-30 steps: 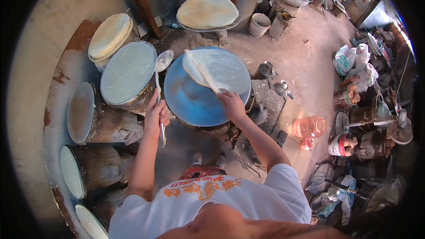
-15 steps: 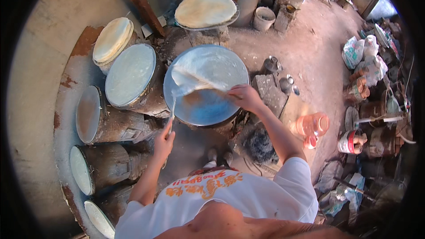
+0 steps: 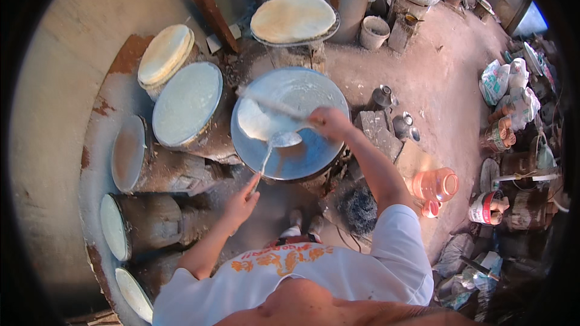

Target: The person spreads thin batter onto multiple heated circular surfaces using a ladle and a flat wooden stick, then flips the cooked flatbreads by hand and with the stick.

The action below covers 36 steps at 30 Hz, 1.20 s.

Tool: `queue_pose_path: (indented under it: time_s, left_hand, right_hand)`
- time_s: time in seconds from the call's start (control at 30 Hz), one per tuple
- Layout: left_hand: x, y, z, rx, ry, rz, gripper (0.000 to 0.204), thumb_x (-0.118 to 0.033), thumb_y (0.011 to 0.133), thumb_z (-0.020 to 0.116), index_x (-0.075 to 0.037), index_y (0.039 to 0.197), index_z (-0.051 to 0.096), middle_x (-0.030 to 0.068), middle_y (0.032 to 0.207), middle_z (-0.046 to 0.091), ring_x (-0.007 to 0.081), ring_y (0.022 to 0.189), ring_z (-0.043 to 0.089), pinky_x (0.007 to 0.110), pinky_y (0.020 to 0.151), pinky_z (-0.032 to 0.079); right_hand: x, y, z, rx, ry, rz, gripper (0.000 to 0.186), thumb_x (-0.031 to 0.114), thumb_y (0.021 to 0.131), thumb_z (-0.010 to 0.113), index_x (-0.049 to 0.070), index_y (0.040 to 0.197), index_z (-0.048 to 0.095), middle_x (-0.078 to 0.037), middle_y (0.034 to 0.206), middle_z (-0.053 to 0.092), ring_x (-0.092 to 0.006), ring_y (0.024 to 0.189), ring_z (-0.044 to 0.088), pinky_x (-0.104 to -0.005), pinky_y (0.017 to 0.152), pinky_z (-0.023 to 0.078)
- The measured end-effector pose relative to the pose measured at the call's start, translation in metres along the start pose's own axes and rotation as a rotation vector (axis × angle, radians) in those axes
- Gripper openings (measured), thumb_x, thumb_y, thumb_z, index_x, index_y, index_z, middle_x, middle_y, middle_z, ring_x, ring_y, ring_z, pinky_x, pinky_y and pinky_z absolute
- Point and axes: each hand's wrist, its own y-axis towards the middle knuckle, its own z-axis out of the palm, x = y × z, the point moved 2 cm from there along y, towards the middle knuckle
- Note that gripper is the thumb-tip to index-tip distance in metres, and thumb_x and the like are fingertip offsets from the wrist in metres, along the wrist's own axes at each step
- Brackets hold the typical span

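In front of me is a large round griddle [image 3: 323,154], partly coated with pale batter [image 3: 252,121]. My left hand [image 3: 240,205] is closed round the long handle of a ladle [image 3: 285,139], whose bowl is over the middle of the griddle. My right hand [image 3: 331,123] grips one end of a long, flat pale stick [image 3: 273,105], which reaches leftward across the griddle. Motion blurs the stick, so I cannot tell whether it touches the batter all along. Bare blue-grey metal shows on the griddle's near side.
More round griddles on drum stoves curve along the left, one coated with batter [image 3: 188,104]. Stacked flatbreads lie at far left [image 3: 164,54] and on a stand [image 3: 294,18] behind. At right are a metal jug [image 3: 382,98], a pinkish plastic container [image 3: 436,185], a dark fuzzy heap [image 3: 359,209] and bagged clutter.
The ladle bowl has swung over the middle of the griddle and now shows plainly. The stick has shifted, and the batter patch looks different. The whole view has moved slightly.
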Motion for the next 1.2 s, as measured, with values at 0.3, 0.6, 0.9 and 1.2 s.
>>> queue_pose_path:
  time_s: [0.3, 0.6, 0.9, 1.2]
  left_hand:
    - [0.010, -0.018, -0.015, -0.040, -0.538, -0.240, 0.054, -0.009, 0.094, 0.049, -0.018, 0.144, 0.032, -0.0027, 0.054, 0.039, 0.0057, 0.036, 0.035, 0.024, 0.033, 0.030]
    - [0.002, -0.018, -0.029, -0.033, -0.828, -0.366, 0.054, -0.009, 0.094, 0.049, -0.020, 0.144, 0.032, -0.0019, 0.059, 0.043, 0.0068, 0.037, 0.036, 0.023, 0.033, 0.031]
    - [-0.020, -0.044, -0.142, 0.114, -0.893, 0.065, 0.055, -0.008, 0.096, 0.044, -0.023, 0.146, 0.026, -0.0023, 0.058, 0.038, 0.0051, 0.036, 0.033, 0.020, 0.032, 0.029]
    - [0.038, -0.075, -0.211, 0.143, -1.071, 0.156, 0.055, -0.010, 0.097, 0.044, -0.019, 0.147, 0.023, -0.0028, 0.057, 0.035, 0.0036, 0.037, 0.030, 0.020, 0.032, 0.029]
  right_hand:
    - [0.010, -0.014, -0.008, 0.103, 0.051, 0.160, 0.031, 0.007, 0.071, 0.065, 0.007, 0.102, 0.068, -0.012, 0.093, 0.066, -0.0267, 0.077, 0.062, -0.0334, 0.067, 0.051]
    - [0.032, -0.127, -0.010, -0.045, 0.052, 0.192, 0.025, 0.001, 0.071, 0.063, 0.008, 0.095, 0.068, -0.009, 0.095, 0.064, -0.0270, 0.092, 0.061, -0.0360, 0.083, 0.049]
    - [0.196, -0.195, 0.134, -0.524, 0.806, 0.616, 0.029, 0.009, 0.082, 0.064, 0.010, 0.111, 0.059, -0.004, 0.098, 0.064, -0.0131, 0.082, 0.060, -0.0255, 0.070, 0.049]
    - [0.222, 0.004, 0.370, -0.887, 1.199, 0.743, 0.024, 0.023, 0.096, 0.050, 0.019, 0.117, 0.041, 0.000, 0.070, 0.048, -0.0079, 0.046, 0.040, -0.0224, 0.039, 0.034]
